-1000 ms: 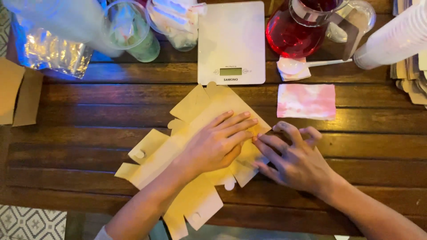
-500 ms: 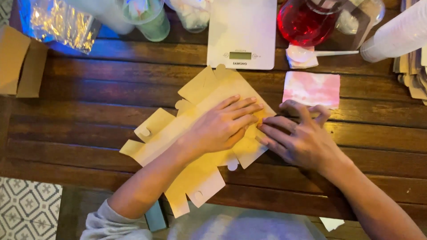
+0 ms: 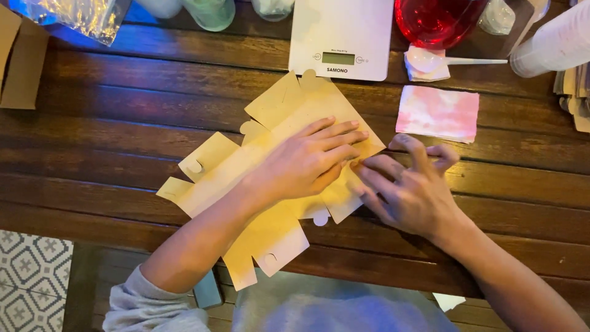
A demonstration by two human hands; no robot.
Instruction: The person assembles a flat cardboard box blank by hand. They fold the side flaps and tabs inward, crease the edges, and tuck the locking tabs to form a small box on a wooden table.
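Note:
A flat, die-cut tan cardboard box blank lies on the dark wooden table, with several flaps and tabs spread out. My left hand lies palm-down on its middle, fingers stretched toward the right corner. My right hand rests at the blank's right edge, its fingertips touching the cardboard next to my left fingers. Neither hand grips anything; both press flat.
A white kitchen scale stands behind the blank. A pink-stained cloth lies to the right, near a red-liquid jar and a white spoon. Brown cardboard and a clear plastic bag are at the left; patterned floor tiles show below.
The view has shifted so the table items sit higher in frame. My hands stay on the blank; the right hand's fingers have slid in against the cardboard's right corner.

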